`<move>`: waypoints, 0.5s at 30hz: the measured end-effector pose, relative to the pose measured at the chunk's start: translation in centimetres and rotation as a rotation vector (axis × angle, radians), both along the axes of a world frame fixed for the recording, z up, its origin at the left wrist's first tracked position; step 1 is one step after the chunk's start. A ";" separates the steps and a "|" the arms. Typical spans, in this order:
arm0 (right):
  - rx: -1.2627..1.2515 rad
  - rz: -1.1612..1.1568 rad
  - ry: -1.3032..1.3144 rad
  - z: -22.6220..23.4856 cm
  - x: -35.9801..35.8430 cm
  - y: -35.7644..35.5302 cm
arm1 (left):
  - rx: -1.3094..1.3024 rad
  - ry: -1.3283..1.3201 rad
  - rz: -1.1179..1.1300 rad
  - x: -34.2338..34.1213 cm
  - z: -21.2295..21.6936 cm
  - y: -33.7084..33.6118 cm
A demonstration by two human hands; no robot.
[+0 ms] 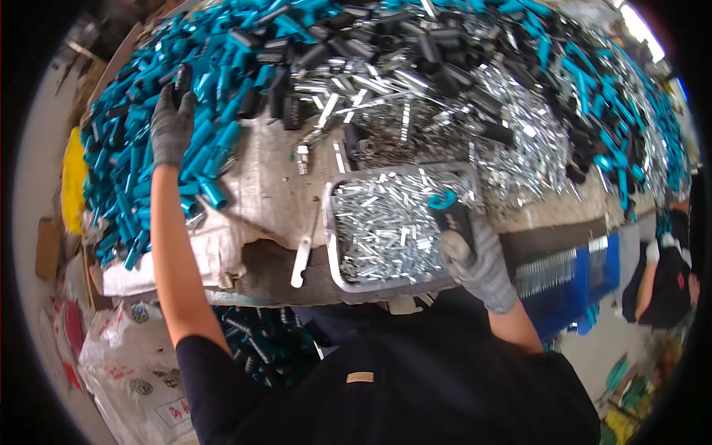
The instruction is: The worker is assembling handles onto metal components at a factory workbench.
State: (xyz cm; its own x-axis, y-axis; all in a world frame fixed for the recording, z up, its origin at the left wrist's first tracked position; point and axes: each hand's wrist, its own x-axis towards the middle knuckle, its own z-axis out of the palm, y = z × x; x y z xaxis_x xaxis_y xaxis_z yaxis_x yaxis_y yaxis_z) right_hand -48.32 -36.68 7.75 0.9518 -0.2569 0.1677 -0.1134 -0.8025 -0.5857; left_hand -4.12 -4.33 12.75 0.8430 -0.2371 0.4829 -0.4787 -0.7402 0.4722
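Cluttered bench point(274, 170) under teal tubes point(133, 167), right fingers point(455, 249) around a black-and-teal piece point(454, 217), left fingers point(187, 105) at the tubes, grip unclear.

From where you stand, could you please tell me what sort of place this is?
Probably an assembly workshop: heaped teal parts, a tray of metal pieces and a blue bin.

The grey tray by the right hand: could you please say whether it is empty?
Not empty: small silvery parts spread across the grey tray; their depth is unclear.
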 end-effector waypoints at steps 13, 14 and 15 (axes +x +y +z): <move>0.466 -0.008 -0.029 4.2 -3.1 0.6 | -0.104 0.732 -0.740 -24.9 9.2 -11.8; 0.448 -0.003 0.011 4.3 -3.6 0.5 | -0.076 0.875 -0.799 -25.0 10.2 -12.0; 0.428 0.004 0.049 4.5 -4.0 0.3 | -0.049 1.019 -0.855 -25.0 11.4 -12.3</move>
State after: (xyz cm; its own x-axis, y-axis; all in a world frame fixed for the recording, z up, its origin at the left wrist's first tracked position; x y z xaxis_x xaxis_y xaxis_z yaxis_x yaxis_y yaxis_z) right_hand -52.36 -36.33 12.22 0.9571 -0.2898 0.0011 -0.1471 -0.4892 -0.8597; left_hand -29.11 -16.62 24.18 0.4264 -0.8700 -0.2477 -0.2006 -0.3579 0.9119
